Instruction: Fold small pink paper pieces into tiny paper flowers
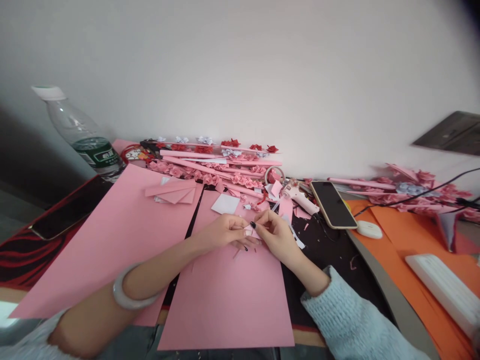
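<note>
My left hand and my right hand meet above a large pink paper sheet. Between their fingertips they pinch a small piece of pink paper, mostly covered by the fingers. The right thumb presses on its upper edge; the left fingers grip it from the other side. Just beyond the hands lies a white paper square. A second large pink sheet spreads to the left, with folded pink paper pieces on it.
Paper flowers and rolled pink tubes line the wall. A glue gun, a tape roll and a phone lie right of centre. A water bottle stands left. Orange sheets and a white power strip are right.
</note>
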The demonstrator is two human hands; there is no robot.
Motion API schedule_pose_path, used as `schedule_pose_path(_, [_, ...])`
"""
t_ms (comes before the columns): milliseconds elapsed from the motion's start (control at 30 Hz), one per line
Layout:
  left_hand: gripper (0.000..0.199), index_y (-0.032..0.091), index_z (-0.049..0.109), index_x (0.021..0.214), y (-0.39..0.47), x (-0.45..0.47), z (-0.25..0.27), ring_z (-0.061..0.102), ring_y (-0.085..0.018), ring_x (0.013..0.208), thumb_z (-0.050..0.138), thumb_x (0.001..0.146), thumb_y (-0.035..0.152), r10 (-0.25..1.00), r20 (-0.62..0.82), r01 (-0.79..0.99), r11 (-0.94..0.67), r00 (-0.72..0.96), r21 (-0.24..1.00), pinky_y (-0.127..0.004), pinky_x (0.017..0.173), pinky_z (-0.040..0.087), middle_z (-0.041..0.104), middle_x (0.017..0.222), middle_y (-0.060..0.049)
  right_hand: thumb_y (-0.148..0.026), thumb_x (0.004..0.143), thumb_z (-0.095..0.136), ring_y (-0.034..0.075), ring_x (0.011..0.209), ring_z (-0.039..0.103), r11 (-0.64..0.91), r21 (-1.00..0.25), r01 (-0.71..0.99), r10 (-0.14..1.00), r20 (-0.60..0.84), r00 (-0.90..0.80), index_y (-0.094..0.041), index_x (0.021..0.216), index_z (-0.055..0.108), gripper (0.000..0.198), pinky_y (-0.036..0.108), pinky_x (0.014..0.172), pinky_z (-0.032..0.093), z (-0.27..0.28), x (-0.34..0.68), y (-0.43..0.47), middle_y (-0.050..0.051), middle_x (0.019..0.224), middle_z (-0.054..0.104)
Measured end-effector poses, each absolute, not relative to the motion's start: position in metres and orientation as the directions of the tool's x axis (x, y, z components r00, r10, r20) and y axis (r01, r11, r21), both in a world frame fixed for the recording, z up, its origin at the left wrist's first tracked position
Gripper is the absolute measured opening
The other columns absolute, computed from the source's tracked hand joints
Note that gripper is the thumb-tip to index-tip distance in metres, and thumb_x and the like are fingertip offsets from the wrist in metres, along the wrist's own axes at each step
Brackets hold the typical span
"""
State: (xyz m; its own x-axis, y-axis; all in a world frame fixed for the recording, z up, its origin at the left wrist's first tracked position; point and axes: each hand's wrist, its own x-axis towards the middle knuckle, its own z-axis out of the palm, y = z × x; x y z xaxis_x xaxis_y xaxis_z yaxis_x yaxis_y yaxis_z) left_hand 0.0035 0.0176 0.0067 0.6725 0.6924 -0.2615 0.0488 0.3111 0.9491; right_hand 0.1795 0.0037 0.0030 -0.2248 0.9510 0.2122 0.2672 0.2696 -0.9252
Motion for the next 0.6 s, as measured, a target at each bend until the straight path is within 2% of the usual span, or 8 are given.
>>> schedule_pose_path(267, [0.03,0.011,0.06,0.084,0.0166,0.0056,0.0091,0.068,-0.022,0.084,0.063,0.075,0.039,0.707,-0.296,0.09,0.315,0.642,0.945,-0.032,0.073,0.052,0.071,0.092,-0.015,-0.023,0.077,0.055,0.013,0.064,0.051,0.242,-0.929,0.281,0.96,0.188,-0.208,-0.018,0.066,0.047,0.015,0.026,0.06,0.042,0.0028,0.1792,0.0029,0.001,0.071,0.053])
schedule_pose_path(333, [0.029,0.011,0.059,0.083,0.0165,0.0055,0.0096,0.068,-0.022,0.082,0.063,0.075,0.039,0.712,-0.302,0.089,0.321,0.634,0.943,-0.031,0.073,0.052,0.071,0.091,-0.015,-0.025,0.078,0.056,0.011,0.058,0.049,0.207,-0.942,0.266,0.965,0.152,-0.212,-0.018,0.068,0.046,0.015,0.025,0.055,0.041,0.0025,0.179,0.0028,-0.001,0.067,0.052])
schedule_pose_path(467, [0.03,0.01,0.06,0.086,0.0171,0.0044,0.0085,0.068,-0.022,0.083,0.062,0.076,0.038,0.713,-0.289,0.071,0.319,0.639,0.945,-0.032,0.074,0.052,0.071,0.089,-0.015,-0.033,0.083,0.052,0.006,0.037,0.037,0.078,-0.982,0.173,0.969,0.034,-0.243,-0.02,0.078,0.044,0.016,0.02,0.037,0.029,0.002,0.1787,0.0029,-0.008,0.055,0.043])
schedule_pose_path(600, [0.03,0.01,0.06,0.085,0.0179,0.0034,0.0068,0.068,-0.023,0.083,0.063,0.075,0.038,0.709,-0.282,0.066,0.316,0.647,0.946,-0.034,0.076,0.052,0.071,0.089,-0.016,-0.039,0.087,0.046,0.005,0.031,0.033,0.064,-0.989,0.136,0.972,0.031,-0.233,-0.021,0.079,0.042,0.021,0.019,0.033,0.023,0.0025,0.1797,0.0029,-0.009,0.05,0.04])
